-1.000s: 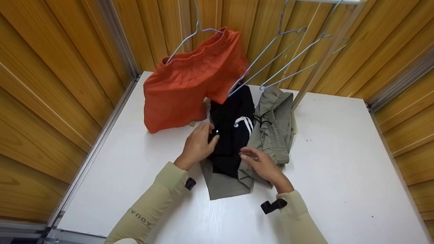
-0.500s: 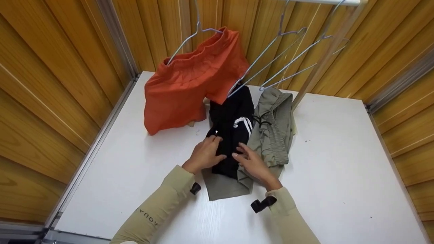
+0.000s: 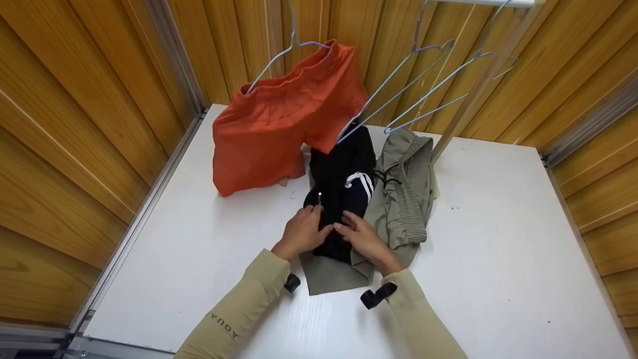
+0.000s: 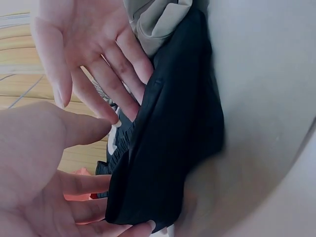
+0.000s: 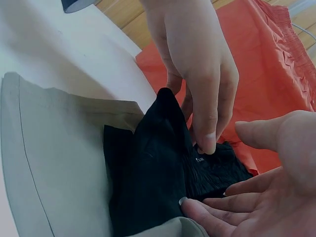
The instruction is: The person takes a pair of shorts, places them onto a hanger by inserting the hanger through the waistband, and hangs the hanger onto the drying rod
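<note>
Black shorts [image 3: 331, 174] with a gathered waistband and white stripes lie on grey-green pants [image 3: 406, 189] on the white table. My left hand [image 3: 303, 229] is at their left edge. In the left wrist view its fingers [image 4: 86, 207] reach under the black cloth, with the thumb held off it. Across from it, my right hand [image 3: 366, 239] touches the black cloth with its fingertips; in the right wrist view its fingers [image 5: 237, 202] are fairly straight and the thumb stands apart. Both thumbs come close together over the shorts in the head view.
Orange shorts [image 3: 269, 134] hang on a wire hanger [image 3: 294, 37] at the back left. Two bare wire hangers, one a light-blue hanger [image 3: 384, 89], hang beside a wooden rack post [image 3: 463, 114]. Wooden panel walls [image 3: 75, 149] enclose the white table [image 3: 478, 279].
My left hand has come down and to the right onto the black shorts. My right hand has moved left over them, so the hands are nearer each other.
</note>
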Demonstrator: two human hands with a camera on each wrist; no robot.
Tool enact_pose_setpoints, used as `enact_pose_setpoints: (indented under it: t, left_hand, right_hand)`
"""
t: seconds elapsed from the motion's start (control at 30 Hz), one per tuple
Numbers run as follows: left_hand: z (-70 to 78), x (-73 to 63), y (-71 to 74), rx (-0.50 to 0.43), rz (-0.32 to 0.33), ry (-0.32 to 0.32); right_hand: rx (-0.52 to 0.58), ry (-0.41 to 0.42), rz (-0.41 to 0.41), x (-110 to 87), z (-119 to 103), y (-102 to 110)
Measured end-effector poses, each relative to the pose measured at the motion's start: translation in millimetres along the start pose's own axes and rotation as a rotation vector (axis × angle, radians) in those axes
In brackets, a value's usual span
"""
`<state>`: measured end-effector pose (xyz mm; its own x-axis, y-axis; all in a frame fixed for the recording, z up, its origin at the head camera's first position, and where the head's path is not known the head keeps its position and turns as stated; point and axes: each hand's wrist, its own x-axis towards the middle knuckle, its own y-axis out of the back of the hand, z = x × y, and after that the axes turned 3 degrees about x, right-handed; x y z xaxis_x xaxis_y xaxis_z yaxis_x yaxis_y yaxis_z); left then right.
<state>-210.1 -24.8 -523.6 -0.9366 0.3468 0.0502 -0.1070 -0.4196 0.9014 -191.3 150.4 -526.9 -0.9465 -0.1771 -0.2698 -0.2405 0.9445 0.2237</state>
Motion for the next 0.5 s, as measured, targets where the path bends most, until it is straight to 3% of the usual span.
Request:
enact_pose_setpoints:
  t: [0.23,0.5]
  left_hand:
    - [1.5,-1.1,-2.9,0.019,-0.021,-0.008]
    - [1.8,0.6,-8.2,0.056,0.013,-0.011]
  right_hand:
    - [0.011,-0.005,0.038,3.3,-1.9,-2.4]
    - [0.034,0.078,0.088,0.0,-11.2,-4.8]
